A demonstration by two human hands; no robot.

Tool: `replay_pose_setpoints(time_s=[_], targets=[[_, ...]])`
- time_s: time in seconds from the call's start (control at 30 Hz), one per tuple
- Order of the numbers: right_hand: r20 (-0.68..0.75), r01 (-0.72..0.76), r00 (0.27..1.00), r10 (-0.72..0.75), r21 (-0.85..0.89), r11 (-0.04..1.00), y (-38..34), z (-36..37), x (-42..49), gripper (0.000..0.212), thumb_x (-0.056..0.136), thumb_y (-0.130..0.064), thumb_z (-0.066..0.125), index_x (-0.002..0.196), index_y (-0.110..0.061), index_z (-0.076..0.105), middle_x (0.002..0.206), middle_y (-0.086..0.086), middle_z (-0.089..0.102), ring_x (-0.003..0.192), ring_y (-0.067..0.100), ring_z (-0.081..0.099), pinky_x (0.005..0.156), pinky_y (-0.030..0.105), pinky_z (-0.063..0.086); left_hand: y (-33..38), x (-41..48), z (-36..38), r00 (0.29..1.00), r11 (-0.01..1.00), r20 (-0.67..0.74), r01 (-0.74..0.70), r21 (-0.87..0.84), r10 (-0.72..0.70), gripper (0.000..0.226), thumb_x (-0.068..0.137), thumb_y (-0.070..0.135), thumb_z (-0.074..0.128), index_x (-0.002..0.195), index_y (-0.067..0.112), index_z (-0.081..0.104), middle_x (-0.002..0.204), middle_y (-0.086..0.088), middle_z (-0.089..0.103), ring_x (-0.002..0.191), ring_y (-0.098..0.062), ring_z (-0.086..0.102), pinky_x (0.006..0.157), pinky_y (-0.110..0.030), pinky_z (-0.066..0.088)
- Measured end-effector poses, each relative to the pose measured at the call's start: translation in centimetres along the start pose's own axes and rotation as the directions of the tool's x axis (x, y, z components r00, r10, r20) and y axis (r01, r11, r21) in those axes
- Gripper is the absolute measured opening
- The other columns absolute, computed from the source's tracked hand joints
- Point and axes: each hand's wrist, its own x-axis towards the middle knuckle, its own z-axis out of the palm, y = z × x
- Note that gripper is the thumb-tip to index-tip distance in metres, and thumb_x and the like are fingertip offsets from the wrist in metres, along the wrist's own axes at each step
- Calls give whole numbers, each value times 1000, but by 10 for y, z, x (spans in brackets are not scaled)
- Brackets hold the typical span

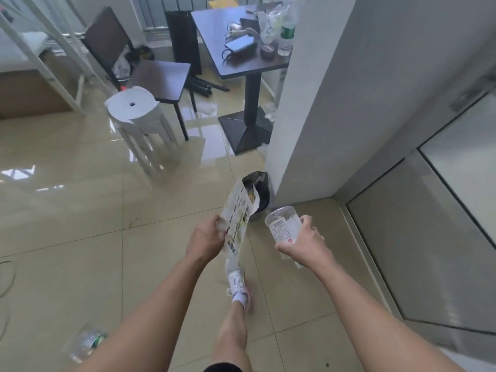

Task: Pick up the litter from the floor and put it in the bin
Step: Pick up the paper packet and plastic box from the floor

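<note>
Litter rides in both hands, left hand [205, 236] gripping a wrapper [239, 210], right hand [304, 244] a bottle [283, 224]; bin [261, 190] ahead, another bottle [86, 342] left on the floor

You stand in small lived-in flat or dorm room. Glossy beige floor tiles [80, 200]. Dark dining table [214, 36] cluttered with water bottle [286, 36], phone [239, 44], cables. Matching dark chair [150, 68], stacked white plastic stools [134, 108], white metal bed frame [40, 57] at left.
</note>
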Motion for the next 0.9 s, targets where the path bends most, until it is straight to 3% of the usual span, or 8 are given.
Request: replay_pose_setpoints(time_s=[0.27,0.47,0.57,0.73,0.9], targets=[[116,-64,991,66,-21,998,-24,29,246,95,76,-54,77,148,-23,23,136,7,50,122,34,49,91,37,43,5,241,91,986,991,113,128,-45,-122,47,99,24,58,145,22,53,135,-10,66,122,-34,60,95,-36,48],[200,-86,977,78,35,996,-22,55,379,92,77,-45,70,151,-24,18,133,9,52,119,35,54,99,50,51,13,366,160,969,984,212,149,-94,-126,48,101,18,56,148,26,51,138,-2,65,126,-27,58,89,-23,37],[224,-85,972,71,55,995,-17,82,437,95,79,-43,70,154,-24,15,133,12,52,121,37,53,100,50,49,5,414,193,966,954,160,230,-190,-201,41,101,20,58,142,24,57,132,-4,66,104,-20,59,84,-22,37],[212,-44,977,26,79,996,-6,143,525,91,84,-42,68,154,-28,11,135,13,50,124,37,51,100,53,50,-35,481,252,945,923,107,326,-203,-310,33,97,15,53,128,20,63,108,-3,67,90,-24,61,71,-28,46],[251,-32,967,40,-36,999,9,202,598,81,90,-48,66,153,-32,18,138,18,49,126,42,49,100,50,51,-64,515,298,938,918,103,347,-191,-332,26,95,16,53,120,19,60,105,-4,65,93,-30,64,80,-40,56]])
